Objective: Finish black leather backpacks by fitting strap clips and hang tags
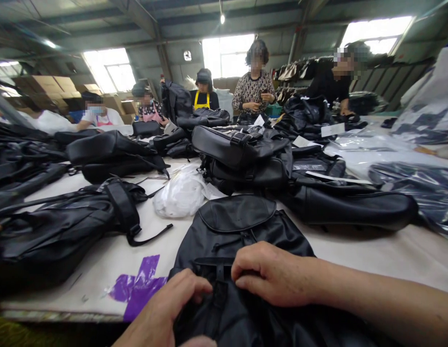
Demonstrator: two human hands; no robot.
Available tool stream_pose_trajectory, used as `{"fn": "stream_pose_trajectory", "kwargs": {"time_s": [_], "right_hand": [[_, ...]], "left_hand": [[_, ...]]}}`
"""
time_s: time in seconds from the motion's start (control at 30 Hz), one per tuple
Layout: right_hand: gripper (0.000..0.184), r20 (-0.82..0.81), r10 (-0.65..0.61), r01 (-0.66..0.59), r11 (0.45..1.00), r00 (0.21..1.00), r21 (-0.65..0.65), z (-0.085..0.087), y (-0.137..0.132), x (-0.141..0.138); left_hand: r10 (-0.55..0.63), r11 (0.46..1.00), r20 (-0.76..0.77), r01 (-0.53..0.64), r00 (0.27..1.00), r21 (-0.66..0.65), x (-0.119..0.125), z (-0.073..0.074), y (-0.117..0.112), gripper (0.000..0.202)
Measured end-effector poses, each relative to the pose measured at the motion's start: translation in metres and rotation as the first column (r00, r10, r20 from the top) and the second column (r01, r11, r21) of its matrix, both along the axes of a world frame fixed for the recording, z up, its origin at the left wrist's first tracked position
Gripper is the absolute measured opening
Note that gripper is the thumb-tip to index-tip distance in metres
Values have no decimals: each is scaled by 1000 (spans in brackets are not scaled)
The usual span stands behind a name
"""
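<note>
Here, at the table's [72, 300] near edge, left hand [183, 291] and right hand [272, 272] curl over a black backpack [238, 214], grip unclear.

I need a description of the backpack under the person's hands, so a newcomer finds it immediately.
On the pale worktable, find the purple tape at the near edge. Just right of it lies a black backpack, its rounded flap at the far end. Unlike the neighbouring bags, this one has the person's left hand and right hand over it.

Pale tbl [89, 270] on my remote feed bears blk backpacks [238, 214], a white plastic bundle [182, 193] & purple tape [140, 284] nr. edge.
</note>
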State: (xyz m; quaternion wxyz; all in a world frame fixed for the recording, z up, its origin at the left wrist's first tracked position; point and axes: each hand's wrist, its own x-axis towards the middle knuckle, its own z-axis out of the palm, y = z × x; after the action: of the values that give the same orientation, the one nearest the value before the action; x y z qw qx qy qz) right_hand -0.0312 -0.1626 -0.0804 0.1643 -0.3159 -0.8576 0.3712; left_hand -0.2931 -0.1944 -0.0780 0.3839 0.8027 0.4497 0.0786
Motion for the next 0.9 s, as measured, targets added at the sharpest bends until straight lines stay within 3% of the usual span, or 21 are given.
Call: {"fn": "stream_pose_trajectory", "kwargs": {"time_s": [0.1, 0.23, 0.4, 0.53, 0.7, 0.83, 0.9], "right_hand": [[23, 14, 71, -72, 993, 997, 98, 2, 2, -8], [28, 184, 178, -224, 936, 967, 272, 6, 3, -21], [18, 336, 194, -313, 882, 922, 352, 9, 3, -31], [19, 248, 201, -268, 924, 948, 272, 8, 5, -33], [24, 32, 187, -188, 980, 982, 61, 2, 17, -31], [24, -68, 134, -142, 982, 989, -127, -4, 25, -29], [25, -89, 117, -130, 979, 989, -158, -6, 25, -29]], "left_hand": [[74, 997, -62, -75, 995, -20, 5, 2, -2, 34], [98, 994, -123, -103, 988, -36, 10, 0, -2, 24], [156, 986, -81, -151, 984, 70, 11, -2, -8, 21], [158, 986, -5, -157, 987, 60, 13, -1, -10, 23], [169, 985, 37, -168, 985, -40, 12, 1, -9, 24], [186, 977, 53, -179, 981, -117, 8, 2, -10, 26], [216, 970, 56, -208, 975, -127, 8, 2, -11, 30]]}}
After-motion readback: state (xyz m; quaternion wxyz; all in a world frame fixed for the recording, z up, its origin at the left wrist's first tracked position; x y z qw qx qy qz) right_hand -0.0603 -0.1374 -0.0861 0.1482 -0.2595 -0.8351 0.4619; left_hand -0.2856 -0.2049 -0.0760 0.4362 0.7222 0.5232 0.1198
